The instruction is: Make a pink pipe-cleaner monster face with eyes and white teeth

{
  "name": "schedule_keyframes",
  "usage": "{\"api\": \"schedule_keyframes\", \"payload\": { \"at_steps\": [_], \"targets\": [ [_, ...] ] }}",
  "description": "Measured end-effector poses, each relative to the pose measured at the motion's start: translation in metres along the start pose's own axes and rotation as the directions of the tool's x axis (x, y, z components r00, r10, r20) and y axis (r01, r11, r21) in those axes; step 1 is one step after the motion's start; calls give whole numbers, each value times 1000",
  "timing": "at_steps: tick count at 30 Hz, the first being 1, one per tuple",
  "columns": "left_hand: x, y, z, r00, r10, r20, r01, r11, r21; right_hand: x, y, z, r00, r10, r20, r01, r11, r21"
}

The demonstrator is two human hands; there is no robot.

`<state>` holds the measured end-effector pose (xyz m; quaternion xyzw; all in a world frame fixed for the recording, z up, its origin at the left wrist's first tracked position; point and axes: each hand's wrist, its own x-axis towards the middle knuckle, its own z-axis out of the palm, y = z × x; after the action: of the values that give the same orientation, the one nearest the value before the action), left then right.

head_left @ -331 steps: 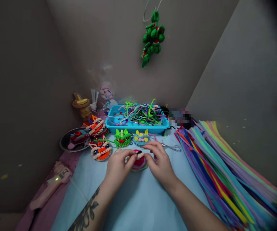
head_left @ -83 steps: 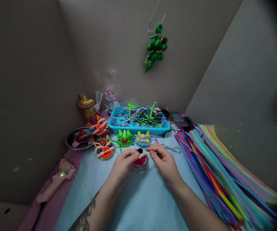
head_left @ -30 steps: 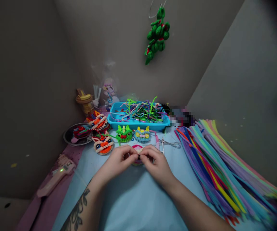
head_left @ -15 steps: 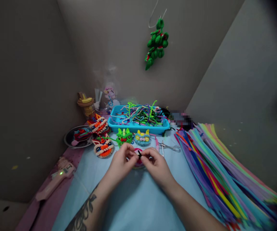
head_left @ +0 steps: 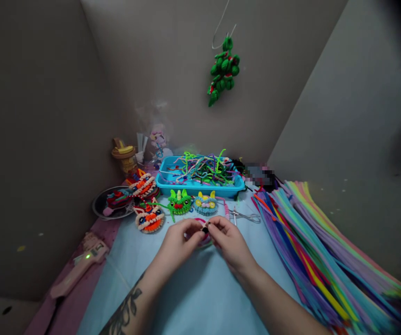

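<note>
Standing here, I can't read any writing. The pink tool (head_left: 78, 267) at the left edge of the worktop (head_left: 193, 293) shows only a green light and no legible marking. The patch behind the blue tray (head_left: 200, 190) is blurred beyond reading.

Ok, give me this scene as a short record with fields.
Left hand: pinching pink pipe-cleaner piece
Right hand: pinching the same piece, at its black tip
Behind it: green face, blue face, scissors, blue tray
Right side: pipe-cleaner stack
Left side: glue gun
</note>
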<state>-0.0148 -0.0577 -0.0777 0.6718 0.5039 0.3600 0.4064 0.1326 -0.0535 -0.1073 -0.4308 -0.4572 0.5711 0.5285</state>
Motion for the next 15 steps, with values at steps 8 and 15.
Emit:
{"api": "schedule_keyframes", "payload": {
  "at_steps": [8,15],
  "targets": [
    [2,-4,1,999,1,-52,1,1000,27,7,-10,-16,980,-195,32,190,887,-420],
    [2,1,-3,996,-16,-91,20,999,44,32,-17,-94,968,-138,-210,-214,-20,-977]
  ]
}}
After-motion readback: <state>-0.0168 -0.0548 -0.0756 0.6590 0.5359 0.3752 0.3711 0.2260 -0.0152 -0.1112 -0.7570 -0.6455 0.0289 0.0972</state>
